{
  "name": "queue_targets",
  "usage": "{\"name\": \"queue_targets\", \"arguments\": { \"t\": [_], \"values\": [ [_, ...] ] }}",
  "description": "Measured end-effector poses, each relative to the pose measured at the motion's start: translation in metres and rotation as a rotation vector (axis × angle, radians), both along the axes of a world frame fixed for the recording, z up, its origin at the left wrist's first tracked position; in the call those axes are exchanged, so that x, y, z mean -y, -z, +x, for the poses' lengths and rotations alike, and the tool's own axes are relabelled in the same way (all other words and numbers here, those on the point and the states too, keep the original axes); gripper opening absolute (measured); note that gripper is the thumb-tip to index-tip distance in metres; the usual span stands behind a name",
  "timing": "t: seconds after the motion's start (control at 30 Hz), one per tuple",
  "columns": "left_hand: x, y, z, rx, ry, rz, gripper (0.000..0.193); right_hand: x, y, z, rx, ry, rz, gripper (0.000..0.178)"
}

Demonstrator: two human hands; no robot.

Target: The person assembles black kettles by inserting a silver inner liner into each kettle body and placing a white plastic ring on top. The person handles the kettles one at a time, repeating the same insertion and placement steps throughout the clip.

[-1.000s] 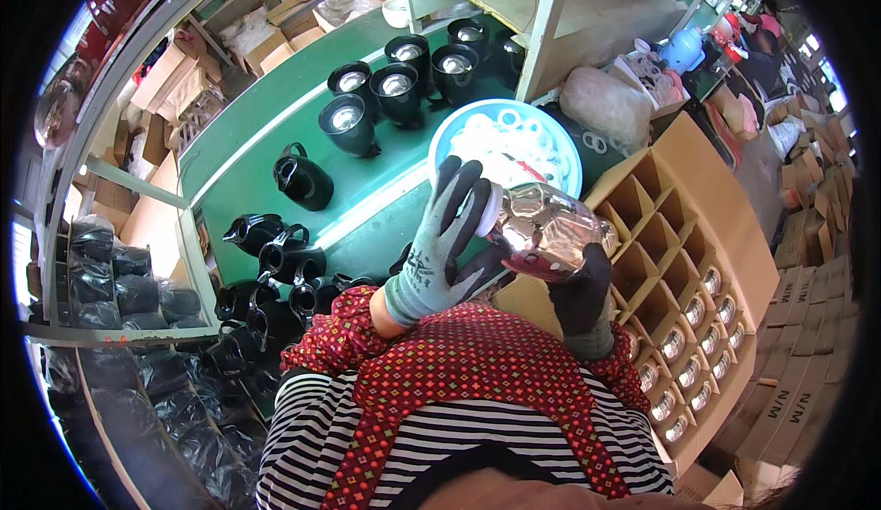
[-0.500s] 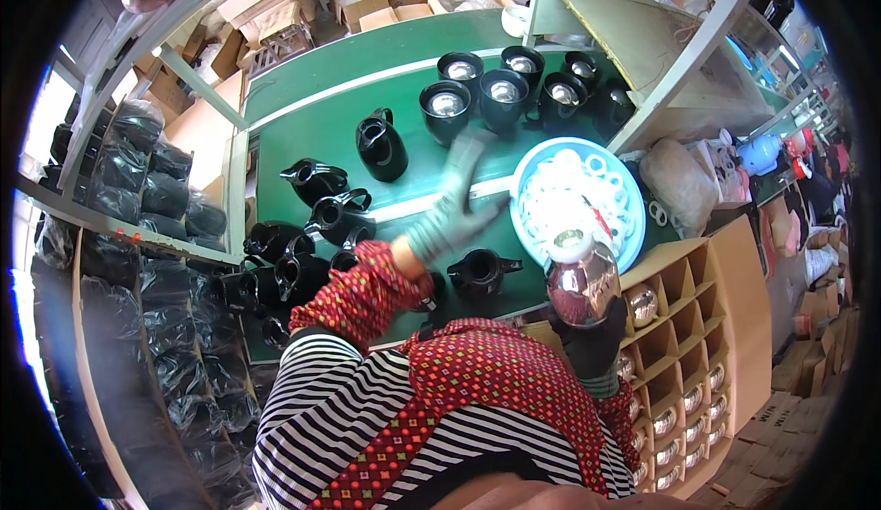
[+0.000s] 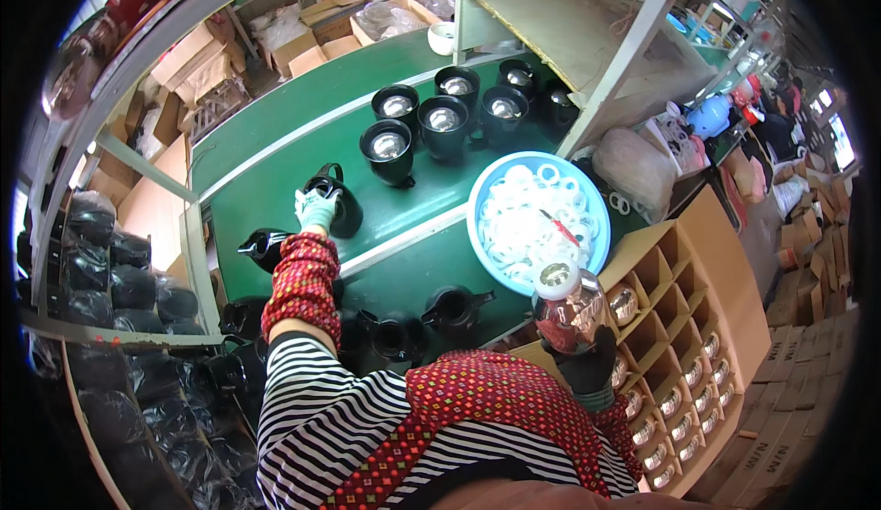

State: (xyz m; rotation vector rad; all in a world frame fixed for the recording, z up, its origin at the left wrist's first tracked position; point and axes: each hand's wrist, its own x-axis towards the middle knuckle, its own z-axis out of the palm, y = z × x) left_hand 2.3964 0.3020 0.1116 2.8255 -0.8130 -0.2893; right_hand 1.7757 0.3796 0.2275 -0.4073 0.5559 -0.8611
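My left hand [image 3: 317,209], in a light glove, has its fingers closed over the upper rim of a black jug [image 3: 345,215] standing on the green table. Dark-gloved, my right hand [image 3: 589,363] grips a silvery glass flask liner [image 3: 571,315] from below. A white ring [image 3: 557,277] sits round the liner's neck. Just beyond that liner is a light-blue basin [image 3: 475,226] full of white rings, with a red-handled tool [image 3: 562,228] lying on them. Another black jug [image 3: 266,248] is beside my left forearm, and several more stand near my body.
Several black jug bodies with silvery liners inside [image 3: 387,148] stand at the back. To my right, a divided cardboard box [image 3: 656,317] holds more liners. Plastic-wrapped black items [image 3: 110,299] fill shelves on the left. A metal post [image 3: 633,51] rises at the table's right.
My left hand has swept left from over the table's middle onto the black jug. My right hand still holds the liner near the basin. The whole view has shifted slightly.
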Motion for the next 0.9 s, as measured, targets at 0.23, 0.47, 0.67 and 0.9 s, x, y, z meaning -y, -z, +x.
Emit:
{"name": "queue_targets", "arguments": {
  "t": [0.23,0.47,0.67,0.9],
  "values": [
    [-0.072,-0.127,-0.09,0.105,0.369,-0.718,0.038,0.008,-0.001,0.003,-0.001,0.012,-0.112,0.081],
    [-0.148,-0.262,-0.227,-0.88,0.822,-1.122,0.068,0.012,0.039,0.005,-0.126,-0.182,-0.286,0.07],
    [-0.123,-0.292,-0.317,-0.532,1.279,-1.059,0.095,-0.002,0.038,0.008,-0.059,-0.213,-0.324,0.067],
    [-0.13,-0.282,-0.369,-0.631,1.186,-0.961,0.104,-0.004,-0.009,-0.004,-0.194,-0.212,-0.651,0.052]
  ]
}}
